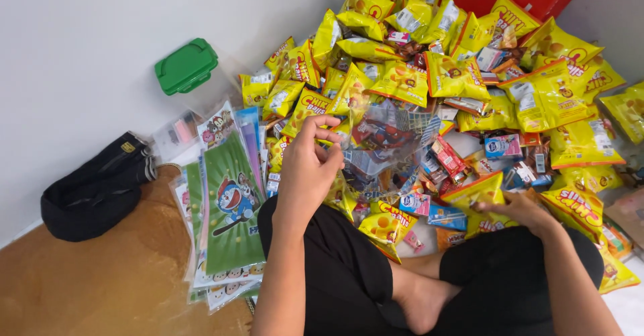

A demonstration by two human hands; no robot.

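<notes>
White wall corner, floor with tan mat (100, 282) as backdrop. Landmark: heap of yellow snack packets (469, 74). Left hand (308, 165) raised at heap's near-left edge, grip pinched on clear printed plastic bag (386, 148) held open above heap. Right hand (516, 208) low at heap's near side, grip closed on one yellow packet (479, 195). Stack of cartoon bags (231, 202) left of heap; green-lidded box (186, 66) beyond; black bag (97, 188) far left
</notes>
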